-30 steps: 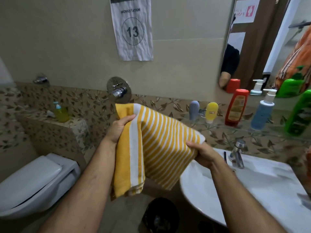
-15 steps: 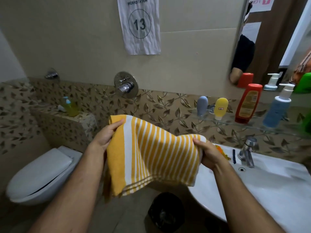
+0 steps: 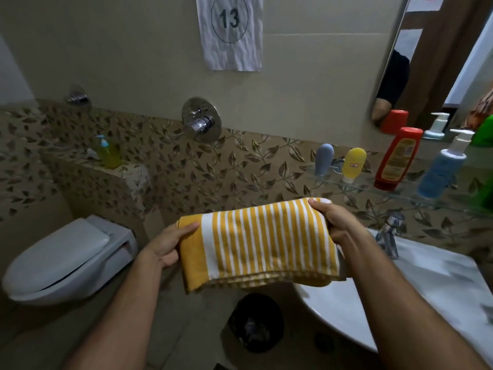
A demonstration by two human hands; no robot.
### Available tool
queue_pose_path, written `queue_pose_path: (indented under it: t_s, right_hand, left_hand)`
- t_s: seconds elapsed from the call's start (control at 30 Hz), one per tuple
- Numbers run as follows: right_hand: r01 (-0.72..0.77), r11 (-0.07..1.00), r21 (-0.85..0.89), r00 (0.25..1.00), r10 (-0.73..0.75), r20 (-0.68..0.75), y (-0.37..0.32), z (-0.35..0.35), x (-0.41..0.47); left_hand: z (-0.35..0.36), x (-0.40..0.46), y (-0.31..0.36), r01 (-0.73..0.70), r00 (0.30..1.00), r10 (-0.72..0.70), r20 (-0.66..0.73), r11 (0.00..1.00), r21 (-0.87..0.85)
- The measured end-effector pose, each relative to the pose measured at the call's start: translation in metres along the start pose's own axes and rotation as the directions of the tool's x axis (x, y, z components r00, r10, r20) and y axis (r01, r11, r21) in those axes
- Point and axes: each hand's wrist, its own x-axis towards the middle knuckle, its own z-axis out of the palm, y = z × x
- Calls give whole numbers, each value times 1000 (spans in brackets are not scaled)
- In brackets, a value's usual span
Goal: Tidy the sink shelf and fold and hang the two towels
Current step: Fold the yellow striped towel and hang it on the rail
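A folded yellow-and-white striped towel (image 3: 261,244) hangs level between my hands in front of the sink. My left hand (image 3: 168,243) grips its left yellow edge, thumb on top. My right hand (image 3: 337,222) grips its upper right corner. Behind, on the glass sink shelf (image 3: 373,189), stand a grey tube (image 3: 324,158), a yellow tube (image 3: 353,164), a red bottle (image 3: 397,158) and a blue pump bottle (image 3: 442,169). A green bottle (image 3: 486,193) shows at the right edge. No second towel is in view.
The white sink (image 3: 400,297) with a chrome tap (image 3: 388,233) lies at the right. A toilet (image 3: 66,260) stands at the left, a black bin (image 3: 256,320) on the floor below the towel. A wall valve (image 3: 201,120), a ledge with a yellow-green soap bottle (image 3: 108,152), and a mirror (image 3: 440,57) are behind.
The towel went from hanging long and slanted to a shorter, level fold. Both hands dropped lower, and the view tilted down.
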Motion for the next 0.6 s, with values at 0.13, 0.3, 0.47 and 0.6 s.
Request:
queue_pose_path:
  t_s: [0.13,0.3,0.47,0.6]
  right_hand:
    - [93,993,65,972,-105,210,-14,-26,-2]
    - [50,933,-357,995,-16,99,9,-37,15]
    - [211,896,-391,968,-248,-46,10,-26,15]
    - [359,851,-383,925,-380,22,-7,-20,1]
  left_hand:
    - [3,9,17,0,999,1,-38,1000,21]
    - [-2,20,14,113,969,-82,-234,986,126]
    - [-3,25,11,10,929,46,-368,989,149]
    - [12,18,28,-160,855,350,-382,880,448]
